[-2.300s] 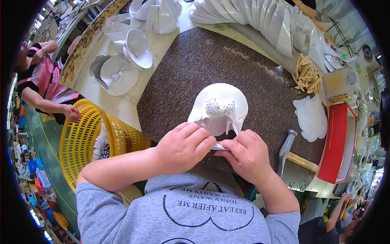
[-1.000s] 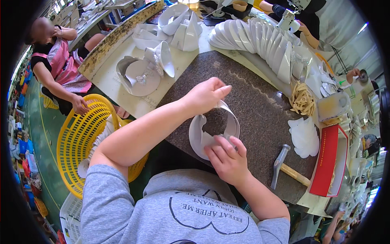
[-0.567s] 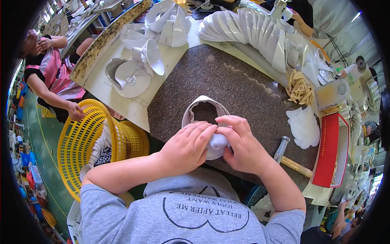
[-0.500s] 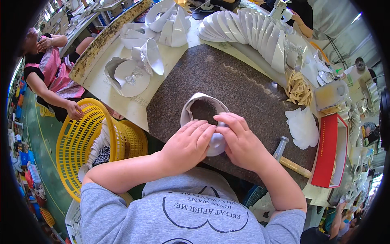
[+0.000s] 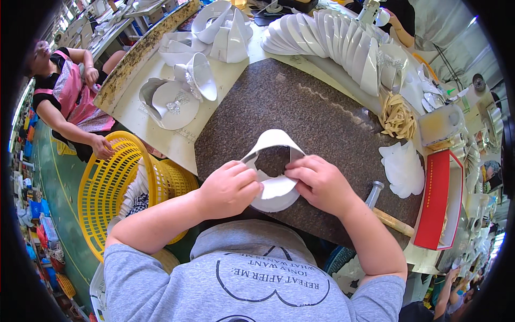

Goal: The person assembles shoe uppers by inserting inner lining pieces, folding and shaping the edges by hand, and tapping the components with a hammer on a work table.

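A white, ring-shaped shoe upper [image 5: 274, 201] stands over the dark stone slab in front of me, its glossy band curving up at the far side. My left hand [image 5: 229, 187] has its fingers curled closed on the upper's left edge. On the opposite edge, my right hand [image 5: 321, 185] pinches the material between thumb and fingers, slightly blurred. The dark slab [image 5: 247, 112] shows through the opening. More white uppers lie to the far left, one bearing a sparkling bow [image 5: 176, 104].
A long row of white uppers [image 5: 322, 40] curves along the back. To the right lie tan strips [image 5: 398, 115], white cut pieces [image 5: 401, 169], a hammer [image 5: 394, 221] and a red box [image 5: 435, 201]. At left, a person's hand touches a yellow basket [image 5: 88, 196].
My hands have moved apart from the upper's middle to its two sides. Its opening is now turned differently, with the near part showing white. The person at left has lowered one hand.
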The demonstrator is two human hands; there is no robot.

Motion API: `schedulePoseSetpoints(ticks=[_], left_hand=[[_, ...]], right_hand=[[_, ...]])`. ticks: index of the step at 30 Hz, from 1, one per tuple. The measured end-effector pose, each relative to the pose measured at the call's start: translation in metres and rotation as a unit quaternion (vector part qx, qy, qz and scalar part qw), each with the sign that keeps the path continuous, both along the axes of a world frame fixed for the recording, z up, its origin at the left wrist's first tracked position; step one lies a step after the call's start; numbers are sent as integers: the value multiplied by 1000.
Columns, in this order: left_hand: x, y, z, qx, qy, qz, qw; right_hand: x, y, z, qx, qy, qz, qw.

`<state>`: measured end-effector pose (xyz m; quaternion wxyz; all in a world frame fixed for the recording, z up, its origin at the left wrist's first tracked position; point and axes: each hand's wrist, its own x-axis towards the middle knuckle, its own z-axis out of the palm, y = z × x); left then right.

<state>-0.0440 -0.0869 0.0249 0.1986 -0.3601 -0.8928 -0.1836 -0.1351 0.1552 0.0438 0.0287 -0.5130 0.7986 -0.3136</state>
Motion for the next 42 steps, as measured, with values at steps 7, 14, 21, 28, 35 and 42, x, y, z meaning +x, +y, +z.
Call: schedulePoseSetpoints(ticks=[7,14,21,28,35,42], left_hand=[[-1,10,16,9,-28,31,999],[-4,11,17,-23,-110,71,991],[3,-3,3,2,-24,14,1000],[11,-17,3,-76,-43,-51,995],[18,-18,-9,-7,-91,-71,993],[66,-19,-20,8,-65,-112,992]], right_hand=[[18,1,4,-9,27,11,1000],[37,-9,-4,-50,-13,-58,997],[45,0,-13,-44,4,-28,999],[45,3,-16,-23,39,1,999],[46,5,-15,-10,13,17,1000],[48,6,-12,4,19,13,1000]])
